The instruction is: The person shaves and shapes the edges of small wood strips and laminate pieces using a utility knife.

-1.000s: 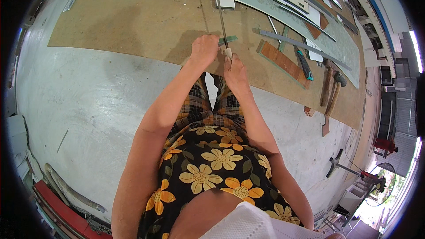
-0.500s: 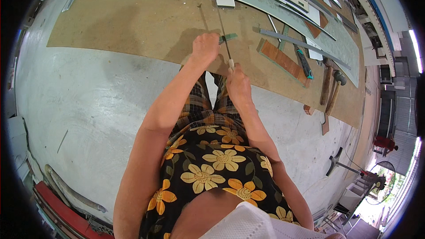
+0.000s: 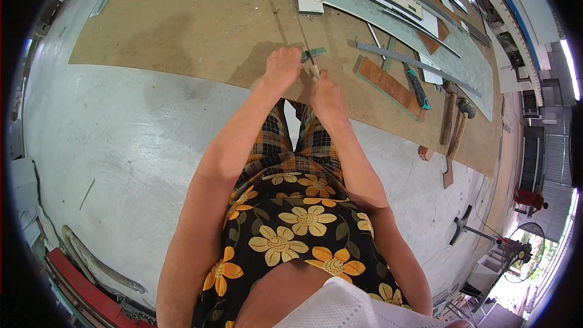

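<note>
My left hand is closed into a fist around one end of a short green strip, whose other end sticks out to the right. In my right hand is the pale handle of a long, thin, dark tool. Its narrow shaft points away from me and crosses the green strip. Whether it is a file or a fine saw I cannot tell. Both hands are over the near edge of the brown board-topped table. The left fist hides the rest of the strip.
To the right lie a brown wood block, a teal-and-black cutter, a long grey metal bar and a mallet. Stacked panels fill the far right. Near them lies a small white block. A fan stands farther right.
My right hand has pushed the thin tool forward, bringing its handle closer to the green strip. My left hand stays almost in place on the strip.
</note>
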The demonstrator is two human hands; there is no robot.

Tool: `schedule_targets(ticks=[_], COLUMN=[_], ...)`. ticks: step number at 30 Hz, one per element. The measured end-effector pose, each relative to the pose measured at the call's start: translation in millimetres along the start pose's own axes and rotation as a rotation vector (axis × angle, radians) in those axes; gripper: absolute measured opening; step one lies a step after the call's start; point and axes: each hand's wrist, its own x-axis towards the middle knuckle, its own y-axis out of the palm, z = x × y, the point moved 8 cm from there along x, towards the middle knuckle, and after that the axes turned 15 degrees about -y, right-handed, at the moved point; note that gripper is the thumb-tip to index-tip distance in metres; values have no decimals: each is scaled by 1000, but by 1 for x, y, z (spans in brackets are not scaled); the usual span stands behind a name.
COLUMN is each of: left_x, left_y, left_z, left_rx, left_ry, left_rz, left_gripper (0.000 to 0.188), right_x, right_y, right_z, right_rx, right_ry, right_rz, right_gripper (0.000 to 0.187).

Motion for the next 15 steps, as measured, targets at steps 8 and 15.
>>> schedule_targets(ticks=[8,15], left_x=[-3,5], left_y=[13,5], left_z=[0,7], left_rx=[72,1], left_ry=[43,-53], left_rz=[-42,-28], left_gripper=[16,20], right_x=[-19,-6], right_y=[2,5], right_z=[-1,1], right_rx=[67,34], right_ry=[51,46], right_rz=[11,-5], right_gripper=[28,27])
